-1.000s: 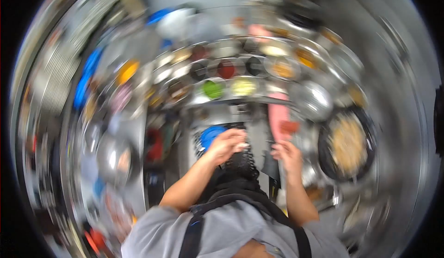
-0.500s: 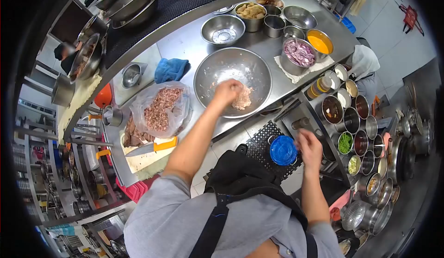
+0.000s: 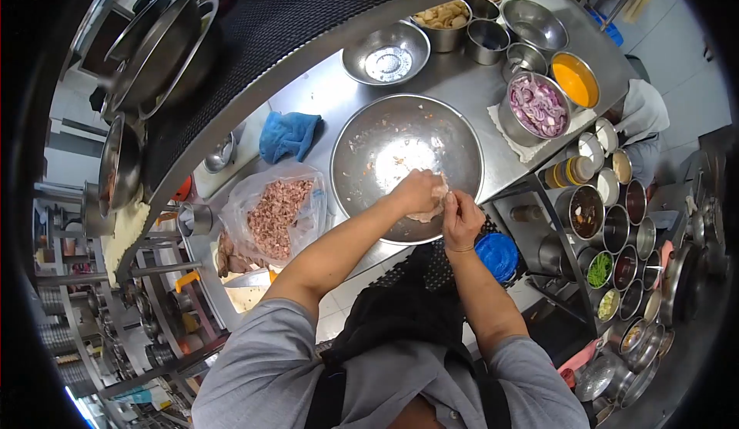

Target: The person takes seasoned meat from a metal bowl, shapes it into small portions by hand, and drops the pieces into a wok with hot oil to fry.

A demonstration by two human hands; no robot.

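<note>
A wide steel mixing bowl (image 3: 366, 140) stands on the counter, its inside smeared with small pale scraps. My left hand (image 3: 418, 193) is inside it near the front right, fingers curled on a clump of pale pink minced meat (image 3: 439, 189). More of the mince lies beneath, mostly hidden by my hands. My right hand (image 3: 462, 220) is at the bowl's near right rim, close beside the left, with fingers pinched together; what they hold, if anything, cannot be made out. Left of the bowl, a clear plastic bag (image 3: 235, 217) holds chopped reddish meat (image 3: 279, 217).
A blue cloth (image 3: 286, 136) lies behind the bag. Beyond the bowl are an empty steel bowl (image 3: 362, 60), sliced red onions (image 3: 537, 106) and orange liquid (image 3: 573, 79). Below right sits a blue container (image 3: 496, 256). A knife (image 3: 250, 279) lies near the left edge; a shelf (image 3: 308, 25) overhangs.
My right hand has come from beside the blue container to the bowl's rim, next to my left hand. My left hand has moved toward the bowl's near right side. The view has shifted closer.
</note>
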